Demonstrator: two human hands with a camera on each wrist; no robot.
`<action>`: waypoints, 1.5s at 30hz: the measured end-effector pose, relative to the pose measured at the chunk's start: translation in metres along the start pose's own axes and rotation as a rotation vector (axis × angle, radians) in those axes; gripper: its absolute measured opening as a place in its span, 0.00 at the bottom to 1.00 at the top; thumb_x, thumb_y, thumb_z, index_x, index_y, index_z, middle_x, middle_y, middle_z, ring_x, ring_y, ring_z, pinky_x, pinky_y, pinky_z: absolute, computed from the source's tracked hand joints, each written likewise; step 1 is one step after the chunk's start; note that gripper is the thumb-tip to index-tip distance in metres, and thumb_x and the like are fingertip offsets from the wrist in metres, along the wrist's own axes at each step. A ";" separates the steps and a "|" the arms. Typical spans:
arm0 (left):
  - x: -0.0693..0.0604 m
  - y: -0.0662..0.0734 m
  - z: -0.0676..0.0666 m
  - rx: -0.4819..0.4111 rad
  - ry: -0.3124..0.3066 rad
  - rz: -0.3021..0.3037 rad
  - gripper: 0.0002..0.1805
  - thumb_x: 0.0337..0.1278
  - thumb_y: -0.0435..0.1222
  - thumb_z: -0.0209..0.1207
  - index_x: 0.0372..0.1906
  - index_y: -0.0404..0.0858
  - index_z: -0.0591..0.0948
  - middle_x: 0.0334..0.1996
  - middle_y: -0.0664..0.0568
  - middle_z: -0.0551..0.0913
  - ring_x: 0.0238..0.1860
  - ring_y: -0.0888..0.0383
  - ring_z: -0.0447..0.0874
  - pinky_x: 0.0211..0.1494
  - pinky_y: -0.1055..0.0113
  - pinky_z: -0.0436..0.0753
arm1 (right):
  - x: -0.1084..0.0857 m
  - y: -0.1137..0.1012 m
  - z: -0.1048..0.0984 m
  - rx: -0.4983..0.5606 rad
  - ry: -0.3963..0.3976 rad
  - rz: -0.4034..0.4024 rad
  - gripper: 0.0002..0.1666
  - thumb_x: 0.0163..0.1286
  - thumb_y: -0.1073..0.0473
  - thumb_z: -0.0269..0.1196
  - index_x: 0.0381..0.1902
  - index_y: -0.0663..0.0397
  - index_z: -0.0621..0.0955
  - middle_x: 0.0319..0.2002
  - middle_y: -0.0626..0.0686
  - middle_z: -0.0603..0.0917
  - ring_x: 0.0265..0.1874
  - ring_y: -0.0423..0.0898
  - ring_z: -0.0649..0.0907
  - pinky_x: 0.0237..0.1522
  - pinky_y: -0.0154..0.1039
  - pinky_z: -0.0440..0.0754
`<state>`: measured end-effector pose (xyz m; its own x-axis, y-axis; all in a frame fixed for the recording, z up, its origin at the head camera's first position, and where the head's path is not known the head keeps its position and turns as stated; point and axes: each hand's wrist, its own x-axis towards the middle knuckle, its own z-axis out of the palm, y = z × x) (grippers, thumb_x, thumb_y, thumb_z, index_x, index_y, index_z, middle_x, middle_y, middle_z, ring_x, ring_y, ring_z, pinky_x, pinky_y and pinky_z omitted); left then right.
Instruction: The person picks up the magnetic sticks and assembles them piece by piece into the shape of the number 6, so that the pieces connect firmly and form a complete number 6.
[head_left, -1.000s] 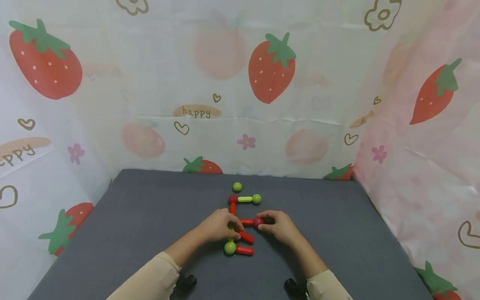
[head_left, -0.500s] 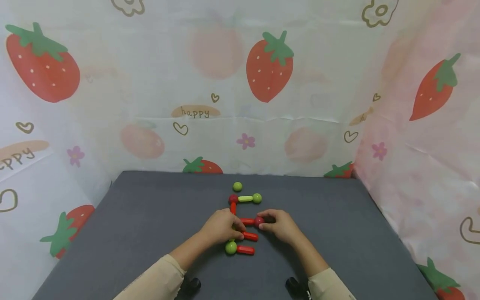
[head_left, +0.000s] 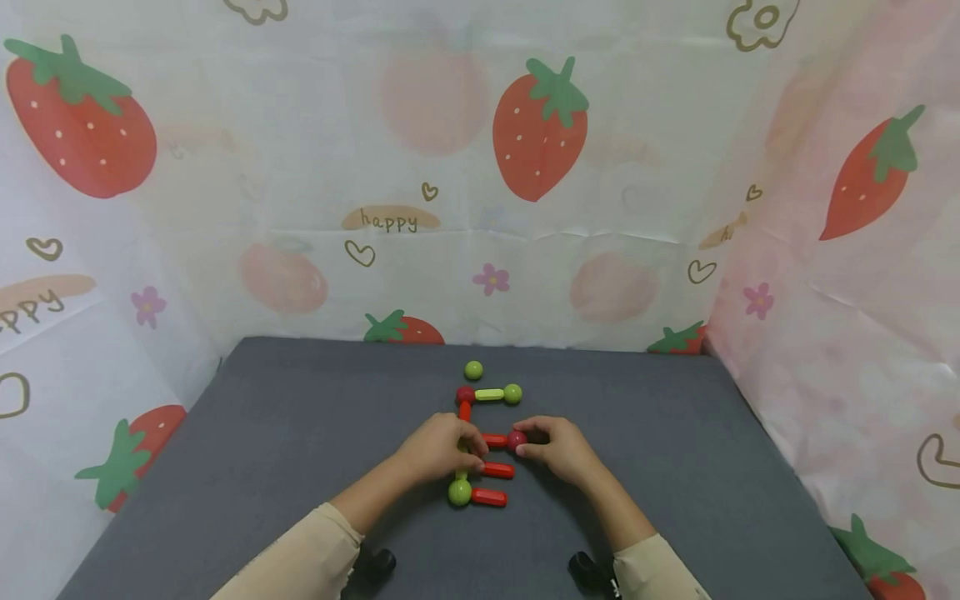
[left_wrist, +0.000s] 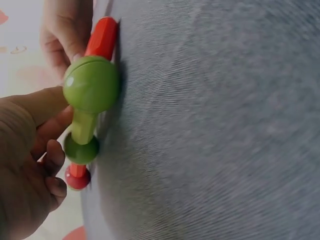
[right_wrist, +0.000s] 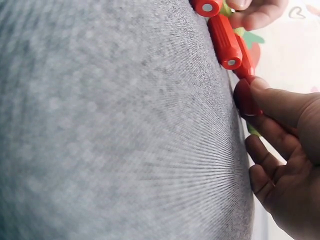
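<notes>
A flat figure of magnetic rods and balls lies on the dark cloth. My left hand (head_left: 438, 448) curls over its left middle and seems to grip the middle green ball (left_wrist: 80, 151), mostly covered in the head view. A red rod (head_left: 498, 471) points right from under the thumb. Above it, another red rod (head_left: 495, 440) ends in a red ball (head_left: 516, 440), which my right hand (head_left: 558, 450) pinches between thumb and fingers. Nearer me, a large green ball (head_left: 460, 492) joins a third red rod (head_left: 490, 497). Metal discs show on free rod ends in the right wrist view.
At the figure's far end, a red ball (head_left: 465, 395), a yellow-green rod (head_left: 489, 394) and a green ball (head_left: 512, 393) form a row. A separate green ball (head_left: 473, 370) lies behind. The table (head_left: 315, 392) backs onto a strawberry-print curtain (head_left: 540, 142).
The red rod by my left thumb has swung from a slant to nearly level, alongside the others. My left fingers shifted slightly; my right hand stays on the red ball.
</notes>
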<state>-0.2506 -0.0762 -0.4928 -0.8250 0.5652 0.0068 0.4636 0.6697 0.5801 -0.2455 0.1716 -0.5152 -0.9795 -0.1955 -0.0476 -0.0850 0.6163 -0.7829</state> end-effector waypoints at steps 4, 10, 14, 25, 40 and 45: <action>0.003 0.001 -0.008 -0.029 -0.006 -0.003 0.10 0.53 0.42 0.76 0.41 0.48 0.91 0.33 0.68 0.87 0.35 0.67 0.81 0.41 0.67 0.80 | -0.001 -0.001 0.000 0.004 0.000 -0.001 0.19 0.64 0.57 0.74 0.54 0.44 0.88 0.52 0.47 0.88 0.53 0.46 0.83 0.60 0.52 0.78; 0.013 -0.001 -0.015 -0.042 0.039 -0.045 0.13 0.55 0.42 0.75 0.44 0.46 0.90 0.35 0.64 0.86 0.40 0.62 0.78 0.42 0.65 0.80 | -0.001 -0.002 0.000 -0.007 0.004 0.014 0.19 0.64 0.57 0.74 0.54 0.44 0.88 0.52 0.47 0.88 0.53 0.46 0.84 0.59 0.53 0.78; 0.018 -0.006 -0.014 -0.006 0.063 -0.058 0.15 0.55 0.44 0.75 0.47 0.46 0.89 0.37 0.60 0.85 0.42 0.58 0.74 0.42 0.63 0.78 | 0.000 -0.003 0.000 -0.003 0.008 0.009 0.19 0.63 0.58 0.75 0.53 0.45 0.88 0.51 0.47 0.88 0.52 0.46 0.84 0.59 0.52 0.78; 0.026 -0.015 -0.003 0.034 0.046 -0.012 0.15 0.53 0.44 0.76 0.46 0.46 0.90 0.38 0.62 0.88 0.43 0.60 0.80 0.49 0.60 0.80 | 0.001 0.001 0.000 -0.003 0.000 0.006 0.19 0.64 0.56 0.75 0.53 0.43 0.88 0.52 0.47 0.88 0.54 0.47 0.83 0.61 0.54 0.77; 0.030 -0.021 0.004 0.042 0.063 -0.002 0.12 0.55 0.43 0.75 0.45 0.48 0.91 0.38 0.64 0.88 0.43 0.61 0.79 0.51 0.59 0.79 | 0.002 0.001 0.000 -0.015 -0.002 -0.003 0.19 0.64 0.56 0.74 0.53 0.43 0.88 0.51 0.47 0.88 0.52 0.46 0.83 0.59 0.53 0.78; 0.030 -0.022 0.005 0.050 0.060 -0.003 0.11 0.55 0.44 0.75 0.44 0.51 0.91 0.37 0.65 0.87 0.43 0.61 0.78 0.51 0.60 0.79 | 0.001 0.000 0.000 -0.029 -0.006 -0.002 0.19 0.64 0.56 0.74 0.53 0.42 0.87 0.51 0.47 0.88 0.51 0.46 0.83 0.59 0.53 0.78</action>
<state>-0.2838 -0.0711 -0.5097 -0.8437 0.5340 0.0552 0.4754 0.6955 0.5387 -0.2466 0.1718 -0.5152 -0.9783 -0.2009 -0.0500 -0.0919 0.6379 -0.7647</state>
